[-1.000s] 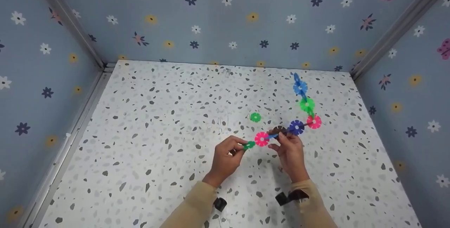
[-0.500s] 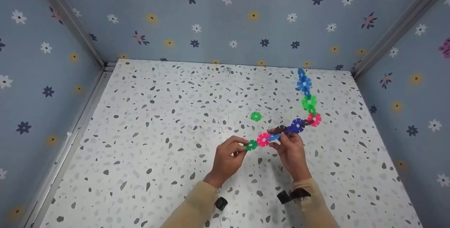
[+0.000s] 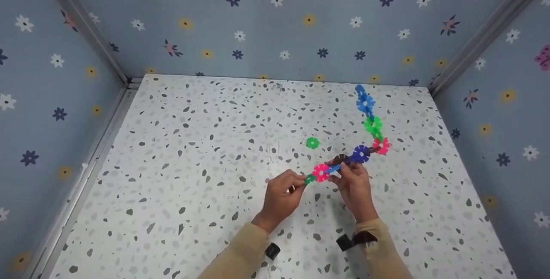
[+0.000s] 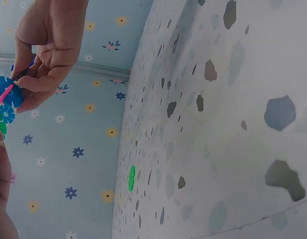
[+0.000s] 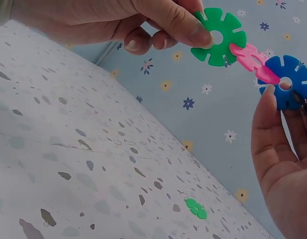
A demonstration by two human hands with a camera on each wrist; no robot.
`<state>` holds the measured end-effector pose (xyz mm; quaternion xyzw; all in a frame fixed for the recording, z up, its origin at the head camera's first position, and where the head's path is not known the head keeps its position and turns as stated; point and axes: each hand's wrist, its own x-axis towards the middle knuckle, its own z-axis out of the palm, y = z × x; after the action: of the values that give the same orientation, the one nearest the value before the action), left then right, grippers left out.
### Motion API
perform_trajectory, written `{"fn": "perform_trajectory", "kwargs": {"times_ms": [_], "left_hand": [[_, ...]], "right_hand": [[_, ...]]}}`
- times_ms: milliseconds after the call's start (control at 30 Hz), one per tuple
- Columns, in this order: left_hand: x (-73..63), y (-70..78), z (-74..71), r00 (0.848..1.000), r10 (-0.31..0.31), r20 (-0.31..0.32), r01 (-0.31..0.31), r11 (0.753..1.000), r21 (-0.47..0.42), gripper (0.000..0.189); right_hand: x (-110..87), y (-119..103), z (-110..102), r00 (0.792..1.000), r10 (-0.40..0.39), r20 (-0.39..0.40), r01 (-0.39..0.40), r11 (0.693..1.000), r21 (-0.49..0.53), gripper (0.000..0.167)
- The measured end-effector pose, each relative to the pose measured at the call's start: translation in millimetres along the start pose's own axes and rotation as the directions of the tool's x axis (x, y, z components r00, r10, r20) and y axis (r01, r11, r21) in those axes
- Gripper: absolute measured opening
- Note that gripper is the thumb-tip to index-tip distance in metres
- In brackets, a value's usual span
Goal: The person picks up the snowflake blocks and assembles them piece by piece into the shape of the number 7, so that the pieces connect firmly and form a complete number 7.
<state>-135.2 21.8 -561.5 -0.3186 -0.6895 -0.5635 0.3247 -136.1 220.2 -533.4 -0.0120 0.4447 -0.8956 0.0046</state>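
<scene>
My left hand (image 3: 283,195) pinches a dark green slotted disc (image 5: 230,35) at its edge. That disc meets the pink disc (image 5: 247,57) at the near end of a chain of interlocking snowflake discs. My right hand (image 3: 357,191) grips the chain just beyond, with thumb and fingers on the blue disc (image 5: 278,67). A brown disc (image 3: 342,157) sits partly behind the right fingers. Past it run a dark blue disc (image 3: 357,151), another pink disc (image 3: 383,149), bright green discs (image 3: 371,121) and light blue discs (image 3: 364,97), reaching toward the back.
One loose green disc (image 3: 310,140) lies on the speckled white tabletop (image 3: 193,163), beyond the hands. Blue flower-patterned panels (image 3: 266,25) enclose the back and both sides. Black wrist devices (image 3: 272,251) sit at both sleeves.
The green disc in my left hand has turned and come up against the pink disc, the left hand shifting slightly right. The chain's far end swung right, then back left.
</scene>
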Motion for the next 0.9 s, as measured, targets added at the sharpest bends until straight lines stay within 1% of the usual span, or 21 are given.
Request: {"fn": "perform_trajectory", "kwargs": {"times_ms": [167, 267, 333, 400, 500, 600, 733, 900], "left_hand": [[10.9, 14.5, 0.1, 1.0, 0.014, 0.002, -0.014, 0.999, -0.033, 0.03], [13.5, 19.5, 0.9, 1.0, 0.016, 0.001, -0.016, 0.999, -0.046, 0.032], [10.9, 17.3, 3.2, 1.0, 0.01, -0.002, -0.01, 0.999, -0.047, 0.032], [5.8, 11.4, 6.6, 1.0, -0.002, 0.005, 0.002, 0.999, -0.043, 0.03], [-0.8, 1.4, 9.2, 0.999, -0.023, 0.029, 0.024, 0.999, -0.025, 0.028], [-4.1, -4.1, 8.6, 0.996, -0.059, 0.065, 0.061, 0.998, -0.024, 0.025], [-1.5, -5.7, 7.2, 0.986, -0.119, 0.114, 0.119, 0.993, 0.001, 0.02], [2.4, -9.0, 7.9, 0.977, -0.161, 0.142, 0.158, 0.987, 0.034, 0.018]], "right_hand": [[0.9, -2.5, -0.1, 1.0, 0.005, 0.021, -0.004, 1.0, -0.018, 0.017], [0.8, -3.4, 0.0, 1.0, 0.017, 0.023, -0.017, 0.999, -0.036, 0.016], [0.6, -3.6, 0.2, 0.999, 0.029, 0.018, -0.029, 0.999, -0.037, 0.016], [0.2, -3.5, -0.1, 0.999, 0.034, 0.012, -0.033, 0.999, -0.037, 0.017], [-0.1, -3.1, -0.9, 1.0, 0.03, -0.001, -0.03, 0.999, -0.037, 0.019], [-2.0, -2.2, -2.6, 0.999, 0.025, -0.021, -0.026, 0.998, -0.05, 0.019], [-3.1, -0.2, -5.2, 0.998, 0.022, -0.055, -0.025, 0.998, -0.051, 0.015], [-1.0, 0.6, -5.5, 0.995, 0.013, -0.097, -0.017, 0.999, -0.043, 0.012]]}}
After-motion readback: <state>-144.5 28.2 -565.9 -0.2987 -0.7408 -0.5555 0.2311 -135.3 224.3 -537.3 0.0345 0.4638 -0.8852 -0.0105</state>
